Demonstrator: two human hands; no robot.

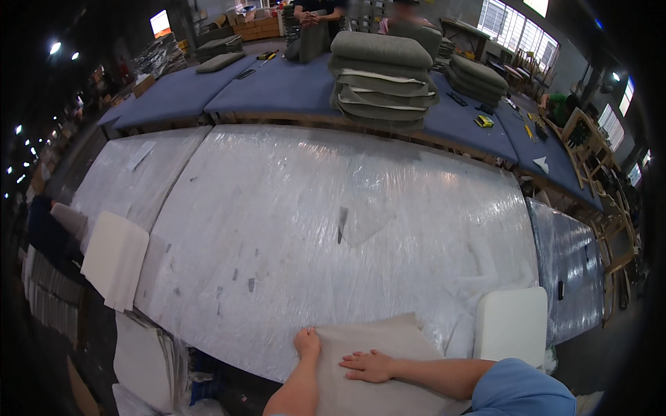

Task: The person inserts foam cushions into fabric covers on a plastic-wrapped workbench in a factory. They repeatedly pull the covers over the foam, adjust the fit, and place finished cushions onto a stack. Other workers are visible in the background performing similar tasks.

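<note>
A beige-grey piece of fabric (pixel 399 334) lies at the near edge of the plastic-covered table (pixel 277 208). At its left edge my left hand (pixel 307 342) is closed, its fingers curled on the fabric. My right hand (pixel 369 365) rests flat on top of the same fabric, fingers stretched out. What lies under the fabric is hidden. Just right of it stands a white foam cushion pad (pixel 512 326) with rounded corners.
Stacked white pads (pixel 116 256) lean at the table's left edge, with more white sheets (pixel 144 360) below. Across the table, blue-topped benches (pixel 277 87) carry a tall stack of grey-green cushions (pixel 381 55). Another person's hands (pixel 313 19) hold a cushion at the back.
</note>
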